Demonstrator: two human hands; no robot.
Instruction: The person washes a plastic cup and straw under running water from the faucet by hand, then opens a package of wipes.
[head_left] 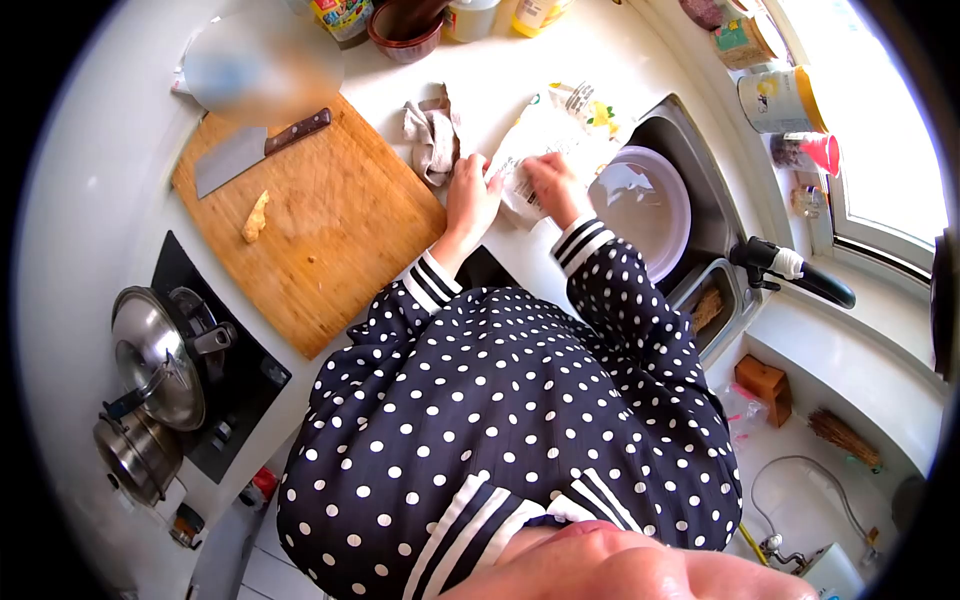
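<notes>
A white plastic bag (565, 125) with dark lettering and yellow-and-green print lies on the counter beside the sink. My left hand (472, 203) pinches the bag's left edge. On its near side, my right hand (556, 188) has its fingers closed on the plastic. What the bag contains is hidden. A crumpled greyish cloth (433, 137) rests just beyond my left hand. To the left, a wooden cutting board (330, 225) carries a cleaver (240, 158) with a brown handle and a piece of ginger (255, 217).
A white basin (682, 215) holding water sits in the metal sink (718, 175), with a black faucet (790, 268) at its right. A lidded pan (160, 355) and a pot (138, 455) stand around the black cooktop (235, 420). Jars and a brown bowl (405, 45) line the back.
</notes>
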